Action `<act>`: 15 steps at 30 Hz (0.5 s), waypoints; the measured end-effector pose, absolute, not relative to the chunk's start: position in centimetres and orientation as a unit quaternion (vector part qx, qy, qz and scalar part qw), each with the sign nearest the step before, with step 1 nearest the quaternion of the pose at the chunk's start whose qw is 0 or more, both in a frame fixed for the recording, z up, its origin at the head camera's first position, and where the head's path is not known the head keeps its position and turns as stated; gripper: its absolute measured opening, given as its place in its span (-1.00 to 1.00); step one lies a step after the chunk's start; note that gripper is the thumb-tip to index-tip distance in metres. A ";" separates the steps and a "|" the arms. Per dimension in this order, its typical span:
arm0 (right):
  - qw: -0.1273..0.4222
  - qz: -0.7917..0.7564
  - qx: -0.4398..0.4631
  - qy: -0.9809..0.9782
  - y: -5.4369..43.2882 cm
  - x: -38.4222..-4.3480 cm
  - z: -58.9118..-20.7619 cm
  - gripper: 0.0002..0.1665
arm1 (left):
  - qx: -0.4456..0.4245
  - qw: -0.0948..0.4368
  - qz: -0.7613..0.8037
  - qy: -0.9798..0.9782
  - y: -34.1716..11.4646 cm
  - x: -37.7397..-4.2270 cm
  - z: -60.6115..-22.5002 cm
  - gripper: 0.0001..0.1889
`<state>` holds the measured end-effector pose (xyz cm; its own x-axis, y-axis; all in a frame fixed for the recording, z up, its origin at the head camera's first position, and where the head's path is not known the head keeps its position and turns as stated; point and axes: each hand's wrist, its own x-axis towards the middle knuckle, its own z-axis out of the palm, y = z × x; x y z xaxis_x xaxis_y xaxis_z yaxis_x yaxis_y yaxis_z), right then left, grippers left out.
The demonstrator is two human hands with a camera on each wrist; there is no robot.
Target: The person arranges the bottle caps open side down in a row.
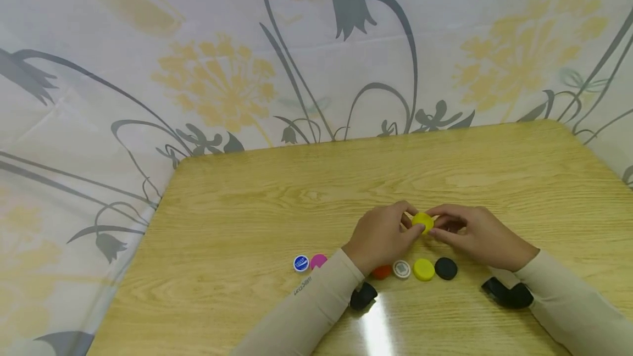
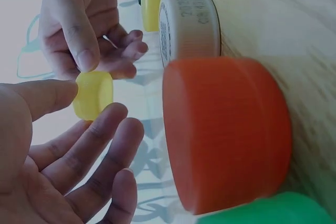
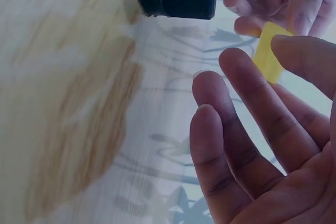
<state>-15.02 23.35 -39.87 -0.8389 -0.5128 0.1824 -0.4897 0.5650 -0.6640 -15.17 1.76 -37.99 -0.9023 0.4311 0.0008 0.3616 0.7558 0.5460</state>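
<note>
Between my two hands, raised off the table, is a yellow bottle cap [image 1: 422, 223]. My left hand [image 1: 382, 235] pinches one side of it with thumb and fingers. From the other side my right hand [image 1: 476, 235] pinches it too. In the left wrist view the yellow cap [image 2: 94, 95] shows its hollow side, and the lower fingers of my left hand spread loosely beneath. The right wrist view has the cap [image 3: 270, 53] edge-on behind my right thumb and index finger.
In a row nearer me lie a blue-and-white cap [image 1: 301, 263], a magenta cap [image 1: 318, 261], a red cap [image 1: 381, 272], a white cap [image 1: 401, 269], another yellow cap [image 1: 423, 269] and a black cap [image 1: 446, 268]. My left forearm hides a green cap [image 2: 273, 211]. Patterned fabric [image 1: 316, 70] borders the table.
</note>
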 end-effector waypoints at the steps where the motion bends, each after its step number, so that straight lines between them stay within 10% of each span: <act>1: 0.016 -0.372 -0.281 0.884 23.4 -15.0 -39.8 -0.63 | 0.213 0.061 0.283 0.933 1.8 -15.2 -38.0 -0.68; 15: 0.066 -0.435 -0.249 0.863 23.6 -14.9 -39.8 -0.61 | 0.222 0.047 0.282 0.932 1.7 -15.4 -37.9 -0.70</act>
<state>-14.94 23.59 -39.76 -0.8675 -0.4867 0.1026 -0.3719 0.4979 -0.7834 -15.37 1.73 -37.88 -0.8970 0.4403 0.0379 0.3877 0.7428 0.5458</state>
